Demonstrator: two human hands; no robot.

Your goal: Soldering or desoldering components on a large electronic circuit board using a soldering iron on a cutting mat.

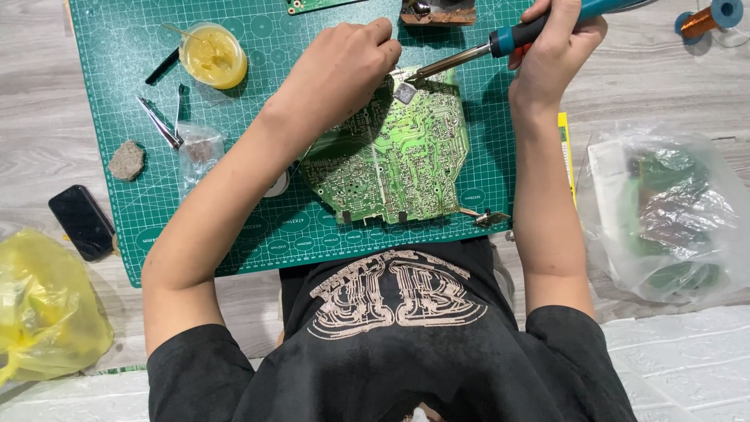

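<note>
Overhead, head view only. Right hand (556, 48) closed around soldering iron (539, 31), blue-and-black handle in the grip, metal tip angled down-left onto upper edge of circuit board (391, 156). Left hand (344, 66) curled, fingers bent, pressing on top-left corner of board; whether anything pinched between fingertips, cannot tell. Small grey square part (405, 92) on board just below iron tip, between both hands. Board green, solder side up, lying flat on green cutting mat (117, 47), centred in front of torso in black printed shirt (391, 336).

Around: round tub of yellow flux (212, 55) upper left on mat, tweezers (160, 123) beside small clear bag (199, 152), grey stone-like lump (126, 161) near mat's left edge. Black phone (82, 222) off mat, left. Yellow plastic bag (43, 309) lower left. Clear plastic bag (664, 211) with greenish contents at right. Copper wire spool (707, 17) top right corner. Left forearm crossing mat, shading part of board.

Surface: pale grey wood-look table (656, 78) under mat. Room beyond not visible.
</note>
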